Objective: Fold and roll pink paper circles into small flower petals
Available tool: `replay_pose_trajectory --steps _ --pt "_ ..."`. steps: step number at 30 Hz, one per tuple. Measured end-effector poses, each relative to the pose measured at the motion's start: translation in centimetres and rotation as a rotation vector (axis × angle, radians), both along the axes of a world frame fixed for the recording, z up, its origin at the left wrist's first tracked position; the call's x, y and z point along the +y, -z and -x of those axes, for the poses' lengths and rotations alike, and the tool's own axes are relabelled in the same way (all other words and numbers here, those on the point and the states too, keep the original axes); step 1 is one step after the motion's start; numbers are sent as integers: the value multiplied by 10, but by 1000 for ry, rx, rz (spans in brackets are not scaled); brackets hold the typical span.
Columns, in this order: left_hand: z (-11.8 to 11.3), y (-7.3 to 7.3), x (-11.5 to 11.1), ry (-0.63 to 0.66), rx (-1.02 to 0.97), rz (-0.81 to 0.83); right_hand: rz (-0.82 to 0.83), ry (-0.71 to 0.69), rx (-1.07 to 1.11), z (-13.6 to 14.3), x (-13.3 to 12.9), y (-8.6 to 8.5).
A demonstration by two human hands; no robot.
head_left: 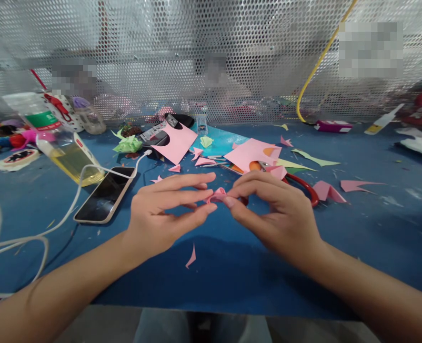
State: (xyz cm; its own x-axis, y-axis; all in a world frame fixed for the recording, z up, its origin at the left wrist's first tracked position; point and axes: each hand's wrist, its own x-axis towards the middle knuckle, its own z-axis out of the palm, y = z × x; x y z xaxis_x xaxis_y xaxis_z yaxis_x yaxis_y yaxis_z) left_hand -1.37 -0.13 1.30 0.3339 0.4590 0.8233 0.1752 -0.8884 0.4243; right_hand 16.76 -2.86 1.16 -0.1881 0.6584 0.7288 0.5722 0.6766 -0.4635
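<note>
Between my two hands is a small curled pink paper strip point(218, 194), held above the blue table. My left hand point(168, 207) pinches its left end between thumb and fingers. On the other side, the thumb and index finger of my right hand point(277, 209) grip its right end. Behind my right hand, scissors with red handles point(306, 186) lie partly hidden. Pink paper sheets with round cut-outs, one on the left point(177, 143) and one on the right point(252, 153), lie beyond my fingers. A thin pink scrap point(191, 256) rests nearer me.
To the left, a phone point(105, 195) with a white cable point(78, 190) lies beside a tilted-looking bottle of yellow liquid point(71, 159). Crumpled green paper point(128, 144) and several scraps are scattered behind. A perforated metal panel point(182, 57) stands at the back; a glue bottle point(382, 121) is at right.
</note>
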Motion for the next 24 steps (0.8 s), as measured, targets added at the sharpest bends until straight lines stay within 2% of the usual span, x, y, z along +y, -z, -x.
replay_pose_trajectory --steps 19,24 --pt "-3 -4 -2 -62 36 -91 23 -20 1 3 -4 0" --pt "-2 -2 -1 -36 25 -89 28 -10 6 4 -5 0"
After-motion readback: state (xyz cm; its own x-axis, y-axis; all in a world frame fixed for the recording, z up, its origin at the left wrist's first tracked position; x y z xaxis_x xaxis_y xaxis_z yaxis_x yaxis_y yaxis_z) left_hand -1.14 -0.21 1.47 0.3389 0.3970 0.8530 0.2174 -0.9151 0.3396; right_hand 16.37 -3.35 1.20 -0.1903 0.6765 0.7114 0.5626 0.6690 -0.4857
